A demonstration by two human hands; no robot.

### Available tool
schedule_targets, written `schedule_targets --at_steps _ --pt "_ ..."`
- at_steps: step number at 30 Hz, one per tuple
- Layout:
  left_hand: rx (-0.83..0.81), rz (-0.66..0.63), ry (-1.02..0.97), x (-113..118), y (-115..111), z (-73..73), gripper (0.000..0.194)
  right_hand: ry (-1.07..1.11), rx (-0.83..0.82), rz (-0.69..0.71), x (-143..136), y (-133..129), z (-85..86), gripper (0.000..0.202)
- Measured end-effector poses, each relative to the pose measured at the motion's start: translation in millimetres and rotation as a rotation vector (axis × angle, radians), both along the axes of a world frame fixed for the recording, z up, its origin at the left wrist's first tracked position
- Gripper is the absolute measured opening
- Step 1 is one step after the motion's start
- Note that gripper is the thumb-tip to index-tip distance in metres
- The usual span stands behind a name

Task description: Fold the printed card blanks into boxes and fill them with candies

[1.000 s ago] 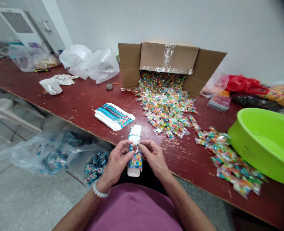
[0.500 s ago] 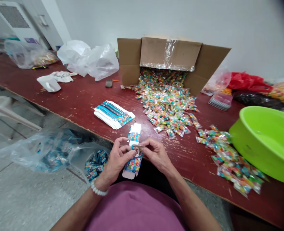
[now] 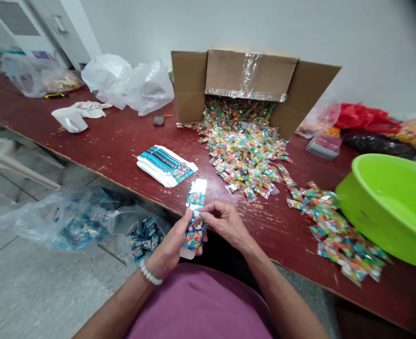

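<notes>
Okay, I have left fingers [image 3: 184,222] gripping the carton [image 3: 194,237] by the tabletop's [image 3: 116,141] edge, right fingers [image 3: 218,206] pinching its top, green basin [image 3: 363,209] well apart.

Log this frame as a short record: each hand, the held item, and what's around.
left hand: wrapped around a small printed carton
right hand: at the carton's upper part; whether it pinches a flap is unclear
carton state: flaps extended at both ends
on the table: stack of flat cartons; wrapped sweets spilling from a cardboard box; green tub at right
on the floor: blue packets in a clear bag
</notes>
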State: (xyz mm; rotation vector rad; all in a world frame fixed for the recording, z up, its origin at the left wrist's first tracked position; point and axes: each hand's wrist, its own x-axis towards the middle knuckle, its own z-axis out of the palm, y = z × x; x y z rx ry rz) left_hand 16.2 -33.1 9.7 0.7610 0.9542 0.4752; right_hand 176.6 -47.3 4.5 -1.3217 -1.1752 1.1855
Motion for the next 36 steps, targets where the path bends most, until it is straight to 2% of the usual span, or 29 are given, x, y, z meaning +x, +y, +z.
schedule_targets --at_steps 5,8,11,16,18,19,21,22,23,25,28,32,36 --pt "0.117 -0.017 0.032 -1.0 0.6 1.4 0.069 0.109 -0.019 -0.024 0.2 4.6 2.6 0.020" --pt "0.141 -0.009 0.011 -2.8 0.4 -0.8 0.070 0.063 0.064 0.068 2.7 -0.8 5.9 0.019" --pt "0.106 -0.011 -0.015 -3.0 -0.1 -3.7 0.068 -0.117 0.191 0.180 5.4 -9.5 10.8 0.021" --pt "0.064 0.024 -0.066 1.2 -0.1 -3.7 0.053 -0.553 0.401 0.199 16.3 -6.3 11.6 0.014" --pt "0.027 0.051 -0.123 0.9 0.6 -1.4 0.046 -0.718 0.406 0.089 28.2 4.9 7.6 0.015" --pt "0.017 0.076 -0.144 -0.3 1.1 -0.1 0.043 -0.818 0.381 -0.012 35.2 11.6 4.8 0.015" --pt "0.030 0.119 -0.148 -4.9 2.4 2.1 0.039 -1.056 0.247 -0.206 48.7 25.1 -1.2 0.024" --pt "0.047 0.124 -0.130 -8.1 3.4 2.9 0.038 -1.167 0.166 -0.259 54.2 31.0 -4.2 0.031" --pt "0.068 0.116 -0.103 -11.8 4.8 3.4 0.039 -1.260 0.096 -0.273 58.4 35.9 -6.8 0.037" --pt "0.115 0.079 -0.055 -20.0 8.9 3.9 0.041 -1.374 0.032 -0.231 63.2 42.5 -10.9 0.035" --pt "0.212 0.038 0.016 -31.8 17.7 4.3 0.042 -1.408 0.060 -0.145 65.4 45.6 -13.9 0.015" --pt "0.280 0.024 0.099 -42.0 26.9 8.1 0.048 -1.361 0.117 -0.091 71.9 43.9 -17.5 0.023" --pt "0.198 -0.090 0.059 -45.9 26.7 10.6 0.062 -1.271 0.178 -0.086 86.8 42.7 -22.9 0.021"
